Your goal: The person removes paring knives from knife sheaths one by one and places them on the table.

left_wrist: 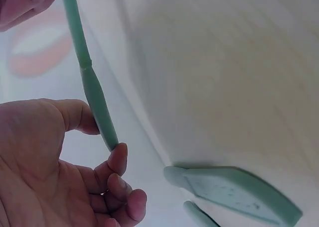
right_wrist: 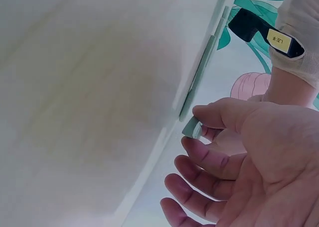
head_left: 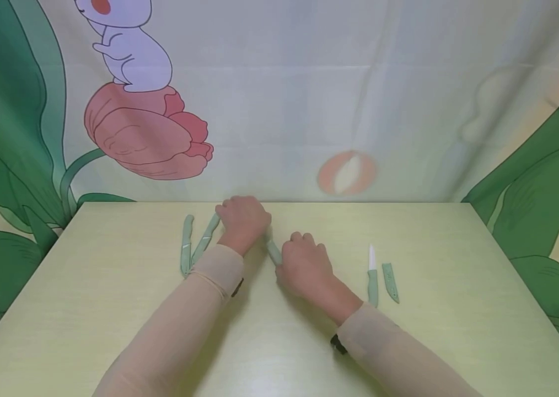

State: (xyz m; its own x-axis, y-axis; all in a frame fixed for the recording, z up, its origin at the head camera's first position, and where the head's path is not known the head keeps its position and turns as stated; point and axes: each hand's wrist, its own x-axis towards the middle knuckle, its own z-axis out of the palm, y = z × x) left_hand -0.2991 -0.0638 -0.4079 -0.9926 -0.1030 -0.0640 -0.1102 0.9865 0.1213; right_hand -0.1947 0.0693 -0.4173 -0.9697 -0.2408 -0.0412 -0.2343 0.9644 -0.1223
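In the head view, the left hand [head_left: 245, 223] and the right hand [head_left: 305, 263] had a slim green sheathed knife [head_left: 273, 251] stretched between them, above the far middle part of the table [head_left: 259, 353]. Two more sheathed knives [head_left: 186, 245] lay in a V on the person's left, while on the right a bare-bladed knife [head_left: 372, 281] lay beside a loose sheath [head_left: 391, 282]. That uncovered blade, near the right forearm, looked the likeliest to nick skin or snag the sleeve if the arm swung outward. From the left wrist, the thumb and forefinger were seen pinching one tapered end, the other fingers loosely bent; the joint across the green body was closed, with no metal showing. I could not tell which hand had the handle. A hard pull with so slight a pinch might make the smooth end slip, or part the halves with a jerk, sending an exposed edge towards the opposite hand. From the right wrist, the thumb and forefinger grasped the other end by its tip, the remaining fingers fanned below; a twist there, off the knife's line, could let it roll free and drop.
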